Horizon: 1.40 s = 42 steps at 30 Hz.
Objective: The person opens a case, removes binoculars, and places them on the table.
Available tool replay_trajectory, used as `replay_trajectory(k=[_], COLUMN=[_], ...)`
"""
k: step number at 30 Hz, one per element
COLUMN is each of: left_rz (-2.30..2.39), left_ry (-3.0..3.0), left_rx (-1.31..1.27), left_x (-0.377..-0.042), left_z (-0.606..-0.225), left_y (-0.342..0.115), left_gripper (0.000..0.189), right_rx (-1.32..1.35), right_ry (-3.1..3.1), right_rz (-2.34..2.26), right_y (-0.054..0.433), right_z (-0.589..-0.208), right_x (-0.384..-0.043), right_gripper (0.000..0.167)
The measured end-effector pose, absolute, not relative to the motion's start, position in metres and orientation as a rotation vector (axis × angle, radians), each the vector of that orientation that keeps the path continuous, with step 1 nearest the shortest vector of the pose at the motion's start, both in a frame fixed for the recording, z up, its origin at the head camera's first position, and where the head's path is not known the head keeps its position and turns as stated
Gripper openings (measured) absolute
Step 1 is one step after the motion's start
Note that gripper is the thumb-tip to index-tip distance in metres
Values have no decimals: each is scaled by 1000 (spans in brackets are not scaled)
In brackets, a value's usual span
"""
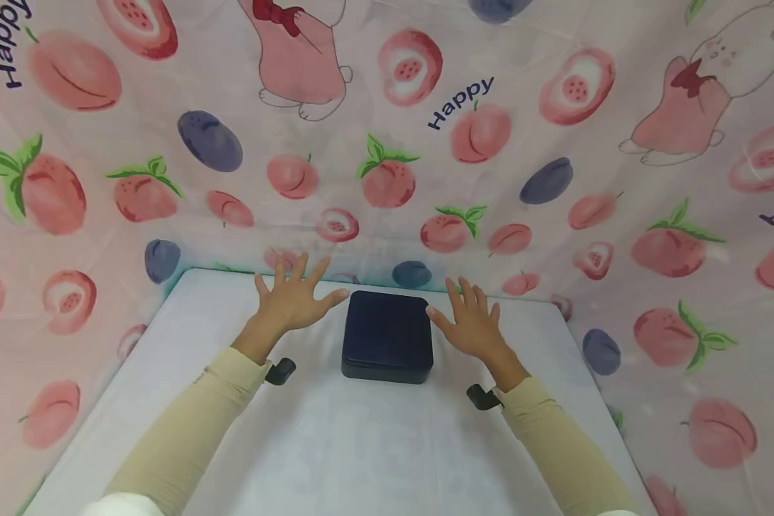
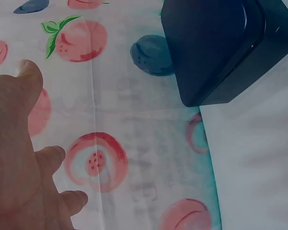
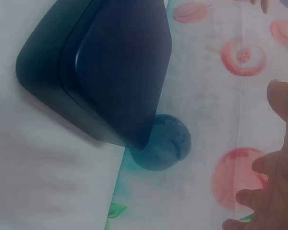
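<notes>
A dark navy box point(image 1: 388, 331) with rounded corners lies closed on the white table, between the two hands. In the left wrist view the box point(image 2: 216, 43) fills the upper right, and a seam runs round its side. The right wrist view has the box point(image 3: 120, 67) at upper left. My left hand point(image 1: 290, 301) is raised on the box's left with its fingers spread, holding nothing. On the other side my right hand point(image 1: 471, 322) is likewise spread and holds nothing; its thumb tip appears close to the box's edge, though contact cannot be made out.
The white tabletop point(image 1: 361, 451) stretches towards the wearer. Cloth point(image 1: 335, 143) printed with fruit and rabbits rises behind the table and along both sides. A small black wrist device point(image 1: 282, 371) sits by the left cuff, and another black device point(image 1: 482, 398) by the right cuff.
</notes>
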<state>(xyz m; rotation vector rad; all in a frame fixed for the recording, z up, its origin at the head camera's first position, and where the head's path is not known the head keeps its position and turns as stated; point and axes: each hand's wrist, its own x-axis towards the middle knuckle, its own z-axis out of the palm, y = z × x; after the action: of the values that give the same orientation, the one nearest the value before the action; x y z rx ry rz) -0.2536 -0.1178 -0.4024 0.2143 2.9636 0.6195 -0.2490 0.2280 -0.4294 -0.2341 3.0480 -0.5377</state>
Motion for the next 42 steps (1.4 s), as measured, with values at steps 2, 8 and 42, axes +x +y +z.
replay_trajectory(k=[2, 8, 42], left_rz=[602, 590, 597], left_ry=[2957, 2940, 2959], left_rx=[214, 217, 244], left_x=[-254, -250, -250], left_z=[-405, -414, -463], left_y=[-116, -110, -94], left_gripper=[93, 95, 93], right_rx=[-229, -196, -182], right_ry=[3043, 3028, 2982], right_rz=[-528, -521, -555], right_y=[229, 230, 218], right_z=[-433, -446, -483], right_x=[-247, -244, -252], right_gripper=[87, 88, 90])
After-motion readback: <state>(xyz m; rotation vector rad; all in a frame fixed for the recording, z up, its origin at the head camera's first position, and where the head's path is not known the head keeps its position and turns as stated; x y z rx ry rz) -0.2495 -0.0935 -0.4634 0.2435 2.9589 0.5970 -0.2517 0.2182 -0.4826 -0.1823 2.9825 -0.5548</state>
